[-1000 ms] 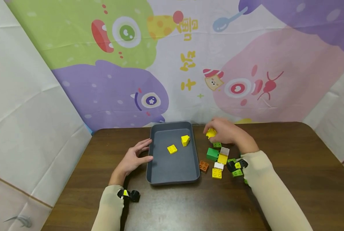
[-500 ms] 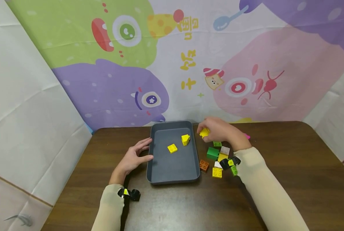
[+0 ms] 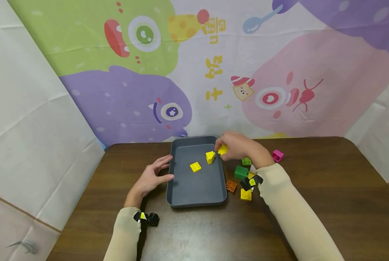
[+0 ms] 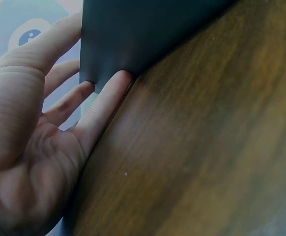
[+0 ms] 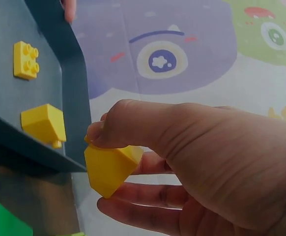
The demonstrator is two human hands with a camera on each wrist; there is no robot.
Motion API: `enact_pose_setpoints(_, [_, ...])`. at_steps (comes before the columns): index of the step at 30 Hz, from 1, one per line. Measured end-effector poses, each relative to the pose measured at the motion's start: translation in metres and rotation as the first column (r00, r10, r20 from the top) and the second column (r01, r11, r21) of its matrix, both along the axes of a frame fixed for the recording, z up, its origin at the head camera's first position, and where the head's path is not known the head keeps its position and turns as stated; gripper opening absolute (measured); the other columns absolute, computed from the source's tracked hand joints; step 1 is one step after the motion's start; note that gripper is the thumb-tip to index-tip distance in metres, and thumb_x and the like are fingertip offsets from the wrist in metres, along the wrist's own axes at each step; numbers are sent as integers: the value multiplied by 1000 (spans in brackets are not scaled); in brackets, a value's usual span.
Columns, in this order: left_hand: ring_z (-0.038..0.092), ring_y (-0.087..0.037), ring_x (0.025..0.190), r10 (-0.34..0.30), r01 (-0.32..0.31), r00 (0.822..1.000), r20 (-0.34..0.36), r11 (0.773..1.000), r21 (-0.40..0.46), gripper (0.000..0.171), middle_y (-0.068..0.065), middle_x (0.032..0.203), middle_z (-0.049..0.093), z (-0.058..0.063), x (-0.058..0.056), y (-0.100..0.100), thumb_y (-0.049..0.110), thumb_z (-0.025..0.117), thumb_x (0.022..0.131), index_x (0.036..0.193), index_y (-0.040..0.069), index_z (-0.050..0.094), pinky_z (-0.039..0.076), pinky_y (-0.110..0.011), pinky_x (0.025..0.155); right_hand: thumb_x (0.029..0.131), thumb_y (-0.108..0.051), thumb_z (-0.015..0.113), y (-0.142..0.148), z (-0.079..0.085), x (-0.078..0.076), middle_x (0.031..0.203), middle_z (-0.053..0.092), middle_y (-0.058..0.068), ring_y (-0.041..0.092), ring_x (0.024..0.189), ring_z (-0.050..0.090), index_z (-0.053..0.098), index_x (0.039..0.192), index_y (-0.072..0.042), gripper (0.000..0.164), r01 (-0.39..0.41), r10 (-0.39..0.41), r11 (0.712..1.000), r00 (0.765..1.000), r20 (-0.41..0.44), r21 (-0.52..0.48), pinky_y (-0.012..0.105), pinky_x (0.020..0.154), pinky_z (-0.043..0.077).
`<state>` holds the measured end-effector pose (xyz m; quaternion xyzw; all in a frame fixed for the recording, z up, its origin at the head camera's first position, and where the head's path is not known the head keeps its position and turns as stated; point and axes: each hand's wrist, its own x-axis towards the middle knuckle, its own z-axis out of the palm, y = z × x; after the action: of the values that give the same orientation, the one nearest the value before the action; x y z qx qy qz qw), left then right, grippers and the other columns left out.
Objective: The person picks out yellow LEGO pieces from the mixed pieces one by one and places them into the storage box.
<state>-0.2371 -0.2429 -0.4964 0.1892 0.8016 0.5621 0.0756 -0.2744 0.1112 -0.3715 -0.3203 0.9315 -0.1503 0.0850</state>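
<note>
My right hand (image 3: 238,145) pinches a yellow building block (image 5: 111,167) with slanted faces between thumb and fingers, at the right rim of a dark grey tray (image 3: 194,192). Inside the tray lie a square yellow brick (image 3: 195,166) with studs on top and a yellow slanted block (image 3: 210,157) near the right wall. My left hand (image 3: 151,179) touches the tray's left side with extended fingers and thumb. In the left wrist view, the fingertips (image 4: 119,78) rest against the tray's outer wall.
Right of the tray lie a green brick (image 3: 241,172), a brown brick (image 3: 231,186), a yellow brick (image 3: 245,195) and a light green brick (image 3: 246,161). A pink block (image 3: 277,156) sits farther right. My right forearm passes over part of this pile. A printed cloth (image 3: 210,119) hangs behind the table.
My right hand has moved left with the yellow block, from above the loose bricks to the tray's right rim. The pink block has come into view. My left hand stays put.
</note>
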Motion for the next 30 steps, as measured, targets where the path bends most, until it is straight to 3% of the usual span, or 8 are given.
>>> enact_pose_setpoints(9, [44, -40, 138, 0, 0, 1000, -6, 1000, 9, 75, -10, 162, 34, 1, 1, 1, 16, 78, 87, 153, 8, 42, 31, -63, 117, 82, -14, 78, -22, 1, -2, 113, 72, 5, 26, 100, 59, 76, 112, -11, 30, -10, 9, 999, 1000, 17, 33, 43, 90, 55])
enact_pose_setpoints(22, [43, -40, 139, -12, 12, 1000, 4, 1000, 20, 75, -9, 163, 33, 0, 0, 1, 13, 78, 87, 153, 9, 42, 33, -62, 116, 83, -14, 77, -48, 19, -1, 110, 70, 3, 24, 99, 57, 76, 106, -16, 23, -22, 21, 999, 1000, 20, 38, 39, 88, 54])
enact_pose_setpoints(30, [43, -40, 139, -5, 5, 1000, 2, 1000, 21, 75, -8, 162, 34, 1, 0, 1, 14, 79, 86, 153, 8, 43, 33, -62, 116, 82, -16, 78, -55, 19, -3, 117, 68, 3, 24, 104, 58, 77, 106, -18, 24, -19, 16, 992, 1000, 25, 124, 40, 92, 54])
